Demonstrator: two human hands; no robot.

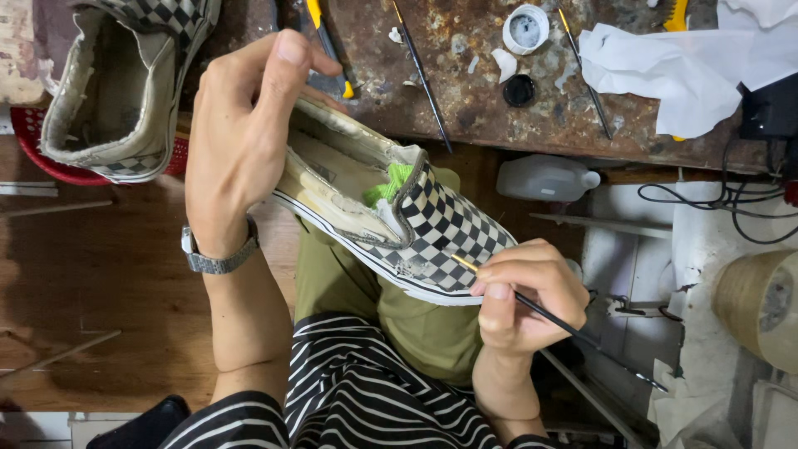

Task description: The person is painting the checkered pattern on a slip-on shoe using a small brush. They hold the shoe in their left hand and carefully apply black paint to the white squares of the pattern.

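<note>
Bare forearms, metal-band watch point(218, 254) on left wrist, striped b/w top, olive trousers point(416, 328)

You're in a repair workshop: a stained, rusty workbench point(499, 108) strewn with thin brushes point(422, 76) and a paint pot point(525, 28).

Left hand point(241, 133) curled in grip, wrist bent; right hand point(524, 295) pinching.
</note>
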